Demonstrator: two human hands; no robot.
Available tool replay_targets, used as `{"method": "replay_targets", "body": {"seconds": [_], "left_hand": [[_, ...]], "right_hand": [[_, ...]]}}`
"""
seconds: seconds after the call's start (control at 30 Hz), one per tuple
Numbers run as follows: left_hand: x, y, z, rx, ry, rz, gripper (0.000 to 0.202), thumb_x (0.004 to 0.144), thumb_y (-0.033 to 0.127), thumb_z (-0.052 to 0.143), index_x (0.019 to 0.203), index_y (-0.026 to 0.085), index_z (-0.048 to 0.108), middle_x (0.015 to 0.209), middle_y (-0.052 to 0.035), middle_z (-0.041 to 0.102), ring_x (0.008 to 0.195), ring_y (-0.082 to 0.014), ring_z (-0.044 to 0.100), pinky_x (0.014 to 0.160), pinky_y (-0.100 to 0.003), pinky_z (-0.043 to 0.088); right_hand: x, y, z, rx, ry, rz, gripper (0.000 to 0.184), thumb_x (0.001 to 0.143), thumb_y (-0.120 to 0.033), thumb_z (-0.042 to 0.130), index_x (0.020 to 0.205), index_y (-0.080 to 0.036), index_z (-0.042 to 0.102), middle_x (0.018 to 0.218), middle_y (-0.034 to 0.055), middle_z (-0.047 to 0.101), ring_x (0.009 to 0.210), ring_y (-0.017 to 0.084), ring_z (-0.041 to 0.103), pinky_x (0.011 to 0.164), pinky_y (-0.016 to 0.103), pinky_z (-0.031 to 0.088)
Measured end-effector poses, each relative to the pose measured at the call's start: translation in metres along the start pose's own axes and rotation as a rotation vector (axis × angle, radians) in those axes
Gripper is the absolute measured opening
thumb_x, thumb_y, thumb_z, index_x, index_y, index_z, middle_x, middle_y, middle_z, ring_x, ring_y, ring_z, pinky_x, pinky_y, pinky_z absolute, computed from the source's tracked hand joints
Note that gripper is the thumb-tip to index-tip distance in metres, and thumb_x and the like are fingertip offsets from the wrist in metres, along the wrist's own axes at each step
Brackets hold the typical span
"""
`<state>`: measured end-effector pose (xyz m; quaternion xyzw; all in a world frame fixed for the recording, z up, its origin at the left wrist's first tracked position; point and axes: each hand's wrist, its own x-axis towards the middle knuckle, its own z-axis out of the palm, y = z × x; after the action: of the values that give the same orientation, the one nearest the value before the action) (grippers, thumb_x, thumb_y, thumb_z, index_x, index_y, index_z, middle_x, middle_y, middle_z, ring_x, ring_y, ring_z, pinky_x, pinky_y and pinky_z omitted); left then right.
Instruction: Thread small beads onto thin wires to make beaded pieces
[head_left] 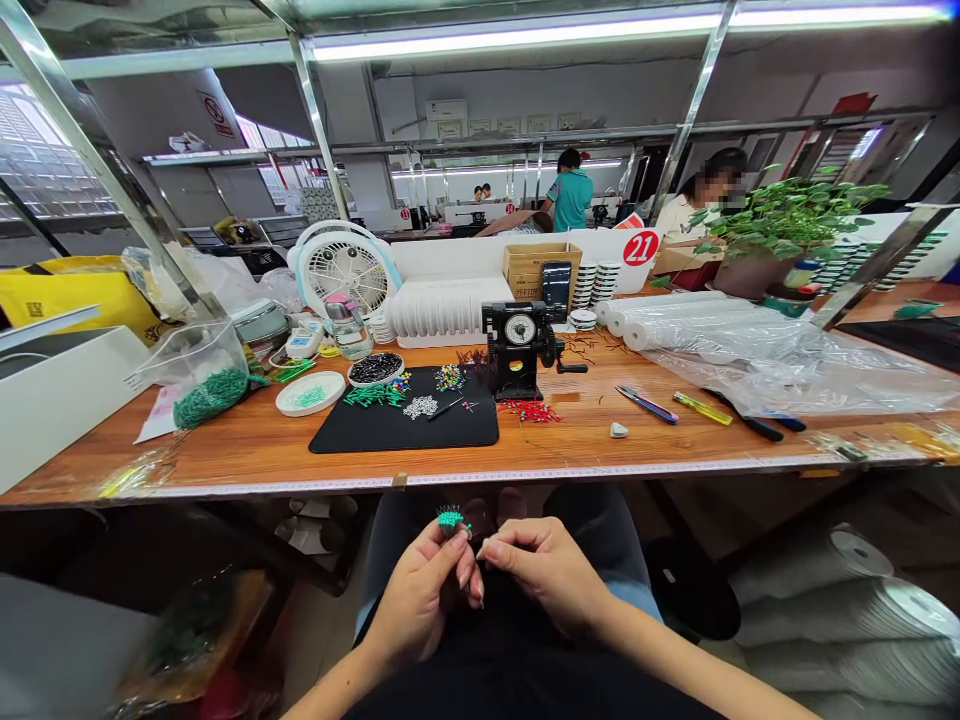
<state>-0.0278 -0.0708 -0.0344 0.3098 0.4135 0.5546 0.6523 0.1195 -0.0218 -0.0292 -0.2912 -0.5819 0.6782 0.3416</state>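
Observation:
Above my lap, in front of the table edge, my left hand (420, 590) is closed on a small green beaded piece (450, 518) with thin dark wire ends sticking up from it. A small pale ring-like bit shows by the thumb tip. Close beside it, my right hand (555, 575) is closed in a pinch, its fingertips almost meeting the left fingers. Whatever lies between the right fingertips is too small to make out. Beyond the hands, a black mat (375, 430) carries green pieces (375, 393), silvery bits (420, 407) and multicoloured beads (450, 376).
A black hand-crank device (520, 345) with a dial stands by the mat, red pieces (529, 411) before it. Snips (646, 404), a yellow tool (703, 407) and pliers (750, 415) lie right. Left are a white dish (289, 400) and fan (349, 270). A co-worker (571, 195) is behind.

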Motion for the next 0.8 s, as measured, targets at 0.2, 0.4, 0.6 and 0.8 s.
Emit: {"method": "replay_targets", "body": {"seconds": [0.2,0.4,0.6,0.8], "left_hand": [[-0.0033,0.0021,-0.0041,-0.071,0.011,-0.069,0.020,0.084,0.032,0.054,0.074,0.018,0.043,0.050,0.0090,0.027,0.035,-0.0031,0.022,0.035,-0.016,0.018],[-0.0032,0.0020,-0.0087,-0.165,-0.012,-0.118,0.017,0.084,0.029,0.054,0.076,0.017,0.044,0.050,0.0096,0.021,0.036,-0.0026,0.013,0.033,-0.015,0.012],[-0.0024,0.0018,-0.0084,-0.202,-0.008,-0.130,0.017,0.084,0.026,0.053,0.073,0.017,0.044,0.050,0.0094,0.023,0.036,-0.0021,0.013,0.033,-0.014,0.012],[-0.0027,0.0034,-0.0078,-0.226,-0.075,-0.140,0.019,0.084,0.024,0.053,0.069,0.016,0.044,0.049,0.0093,0.022,0.035,-0.0023,0.015,0.032,-0.014,0.015]], "right_hand": [[-0.0036,0.0091,0.0004,0.258,-0.128,0.161,0.023,0.068,-0.036,0.073,0.069,-0.013,0.072,0.052,-0.0040,0.043,0.039,0.003,0.029,0.039,0.021,0.015],[-0.0022,0.0062,0.0023,0.282,-0.137,0.142,0.023,0.064,-0.037,0.075,0.066,-0.014,0.072,0.060,-0.0021,0.046,0.048,0.004,0.033,0.044,0.022,0.018],[-0.0026,0.0040,0.0026,0.301,-0.112,0.201,0.027,0.061,-0.037,0.077,0.061,-0.012,0.067,0.055,-0.0050,0.043,0.040,0.002,0.028,0.040,0.022,0.013],[0.0021,0.0104,0.0035,0.299,-0.080,0.195,0.026,0.070,-0.038,0.070,0.068,-0.012,0.066,0.039,-0.0086,0.035,0.034,0.003,0.023,0.037,0.021,0.012]]}}
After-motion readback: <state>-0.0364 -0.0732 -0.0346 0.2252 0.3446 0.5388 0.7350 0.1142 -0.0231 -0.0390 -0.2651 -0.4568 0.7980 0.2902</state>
